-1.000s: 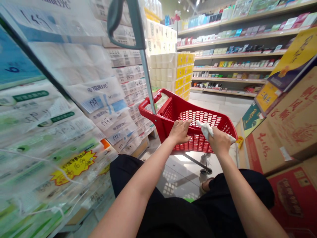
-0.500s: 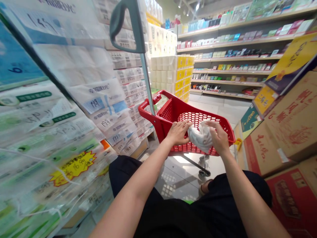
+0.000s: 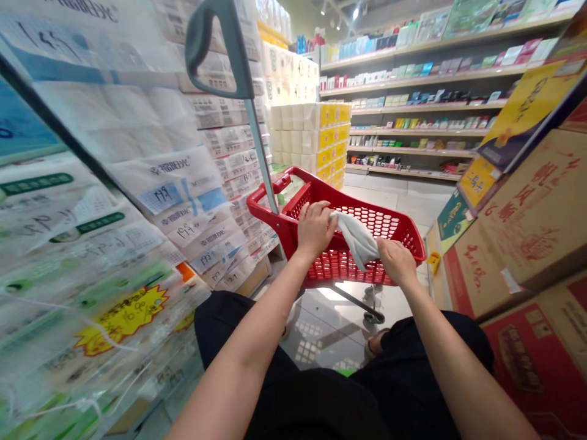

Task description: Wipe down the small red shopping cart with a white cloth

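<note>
A white cloth (image 3: 356, 237) is stretched between my two hands, over the near side of a red shopping basket cart (image 3: 293, 269). My left hand (image 3: 316, 227) grips the cloth's upper left end, its fingers bent near the basket rim. At the lower right end, my right hand (image 3: 397, 261) pinches the cloth between thumb and fingers. The cart's grey pull handle (image 3: 219, 49) rises at the upper left on a metal pole. The basket has holed walls and stands on small wheels in front of my knees.
Stacked tissue packs (image 3: 174, 201) with handwritten prices crowd the left side. Cardboard boxes (image 3: 536, 214) line the right. Yellow-and-white packs (image 3: 312, 137) stand behind the cart, and shelves (image 3: 413, 110) of small boxes and bottles fill the back. Tiled floor (image 3: 334, 330) shows under the cart.
The cloth was bunched between my hands and is now drawn out lengthwise. My left hand has moved up and left, and my right hand has lowered slightly.
</note>
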A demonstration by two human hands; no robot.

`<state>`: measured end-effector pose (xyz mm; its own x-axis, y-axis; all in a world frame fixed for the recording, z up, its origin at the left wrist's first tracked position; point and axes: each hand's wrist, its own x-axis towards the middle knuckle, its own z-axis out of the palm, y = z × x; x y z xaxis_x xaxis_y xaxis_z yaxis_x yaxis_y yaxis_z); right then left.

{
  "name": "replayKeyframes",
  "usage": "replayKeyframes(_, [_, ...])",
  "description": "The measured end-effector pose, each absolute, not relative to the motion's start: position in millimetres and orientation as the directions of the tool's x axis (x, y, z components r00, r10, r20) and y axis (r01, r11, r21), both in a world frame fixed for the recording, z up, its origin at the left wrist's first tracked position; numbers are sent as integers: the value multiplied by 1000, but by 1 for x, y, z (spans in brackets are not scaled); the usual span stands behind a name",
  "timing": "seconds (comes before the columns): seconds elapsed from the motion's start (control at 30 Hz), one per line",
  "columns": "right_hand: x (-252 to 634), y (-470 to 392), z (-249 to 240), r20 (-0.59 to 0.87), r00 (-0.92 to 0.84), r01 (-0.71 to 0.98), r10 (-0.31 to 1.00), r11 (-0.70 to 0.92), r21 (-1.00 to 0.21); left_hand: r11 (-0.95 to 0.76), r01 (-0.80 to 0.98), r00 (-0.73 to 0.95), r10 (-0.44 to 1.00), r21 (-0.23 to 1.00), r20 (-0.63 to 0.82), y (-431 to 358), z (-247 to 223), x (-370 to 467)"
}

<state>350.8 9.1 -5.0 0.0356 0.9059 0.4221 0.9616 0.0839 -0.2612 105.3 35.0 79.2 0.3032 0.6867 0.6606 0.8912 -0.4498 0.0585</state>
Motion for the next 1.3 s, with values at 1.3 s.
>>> replayKeyframes(1.3, [362,8,-23,617,27,992,786,56,-114,-449,875,471,699,-183,538,45,42,57])
